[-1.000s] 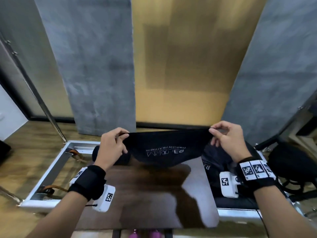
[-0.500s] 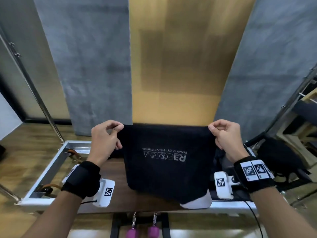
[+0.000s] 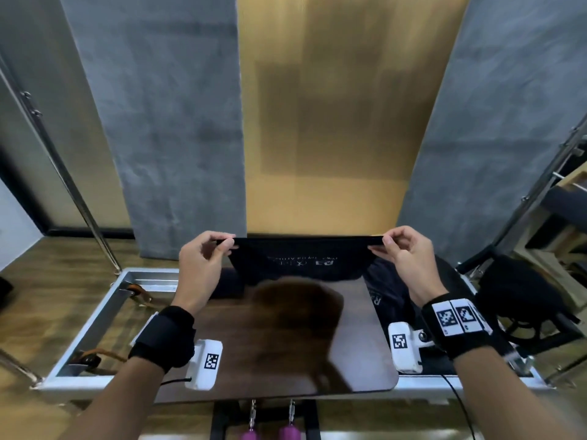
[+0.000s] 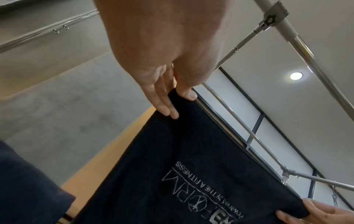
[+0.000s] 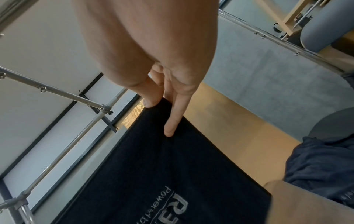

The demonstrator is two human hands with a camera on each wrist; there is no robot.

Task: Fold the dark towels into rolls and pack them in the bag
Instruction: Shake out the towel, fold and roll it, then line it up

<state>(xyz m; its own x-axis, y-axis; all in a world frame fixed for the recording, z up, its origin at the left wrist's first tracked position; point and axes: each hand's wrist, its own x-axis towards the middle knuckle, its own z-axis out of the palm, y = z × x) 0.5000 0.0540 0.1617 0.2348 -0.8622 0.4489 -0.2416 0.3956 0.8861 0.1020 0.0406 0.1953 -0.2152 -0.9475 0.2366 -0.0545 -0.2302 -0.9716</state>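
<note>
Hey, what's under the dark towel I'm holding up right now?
Under the dark towel, pinched by the left hand and right hand, is the glossy brown tabletop. Crumpled dark towels lie at its right. The tabletop's far edge is covered.

The head camera looks forward and down from above, taking in both forearms, the dark wooden table and the grey wall panels beyond. The left wrist camera sits close behind the left hand and looks up along its fingers toward ceiling and metal poles. The right wrist camera does likewise behind the right hand. All three views share the stretched dark towel, its printed logo filling both wrist views at close range.
</note>
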